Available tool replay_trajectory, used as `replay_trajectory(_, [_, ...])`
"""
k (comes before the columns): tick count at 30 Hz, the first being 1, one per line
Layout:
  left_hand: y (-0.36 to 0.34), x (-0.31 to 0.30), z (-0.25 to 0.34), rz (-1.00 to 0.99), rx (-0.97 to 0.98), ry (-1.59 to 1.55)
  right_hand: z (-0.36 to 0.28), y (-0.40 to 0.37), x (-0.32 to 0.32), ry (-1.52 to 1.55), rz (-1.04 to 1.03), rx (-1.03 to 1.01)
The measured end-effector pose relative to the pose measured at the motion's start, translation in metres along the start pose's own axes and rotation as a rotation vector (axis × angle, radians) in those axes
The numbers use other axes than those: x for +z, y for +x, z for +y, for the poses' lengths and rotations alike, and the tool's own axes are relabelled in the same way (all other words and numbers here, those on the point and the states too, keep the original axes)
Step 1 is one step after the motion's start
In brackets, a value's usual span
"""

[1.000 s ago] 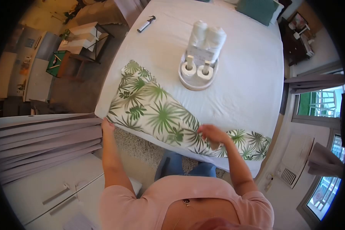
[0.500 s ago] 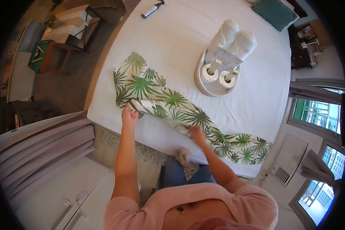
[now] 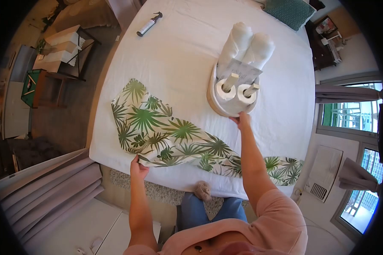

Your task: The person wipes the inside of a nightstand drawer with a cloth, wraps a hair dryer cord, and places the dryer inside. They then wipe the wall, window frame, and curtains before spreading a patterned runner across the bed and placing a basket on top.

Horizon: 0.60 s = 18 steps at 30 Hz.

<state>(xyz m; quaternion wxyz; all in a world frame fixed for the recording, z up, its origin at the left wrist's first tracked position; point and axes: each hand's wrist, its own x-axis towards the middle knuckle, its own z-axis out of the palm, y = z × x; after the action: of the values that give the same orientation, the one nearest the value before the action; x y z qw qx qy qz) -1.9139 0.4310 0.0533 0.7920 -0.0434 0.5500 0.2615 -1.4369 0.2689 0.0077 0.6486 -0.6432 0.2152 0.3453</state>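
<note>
A leaf-patterned bed runner (image 3: 185,129) lies skewed and rumpled across the foot of the white bed. My left hand (image 3: 138,168) pinches its near edge at the left end. My right hand (image 3: 243,120) grips the near rim of an oval basket (image 3: 212,100), fingers partly hidden against it. Inside the basket stand two toilet paper rolls (image 3: 226,89), each with a pale stick-like piece in its core. Behind them are a printed card (image 3: 241,72) and two rolled white towels (image 3: 235,42).
A spray bottle (image 3: 149,24) lies on the white sheet (image 3: 174,55) at the far left. A green pillow (image 3: 288,13) rests at the far right. Grey curtains (image 3: 55,182) hang at the left, and an air conditioner unit (image 3: 323,174) is by the windows.
My right hand has left the runner and reached forward to the basket rim. My left hand has drawn the runner's left end nearer, flattening its fold. The view has shifted slightly.
</note>
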Motion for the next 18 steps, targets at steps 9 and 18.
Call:
replay_trajectory(9, [0.0,0.03,0.008,-0.056,0.197,0.048,-0.082,0.09,0.046,0.046,-0.121,-0.101])
replay_trajectory(18, [-0.011,0.027,0.01,-0.075,0.323,0.15,-0.155,0.172,0.072,-0.068,-0.125,-0.211])
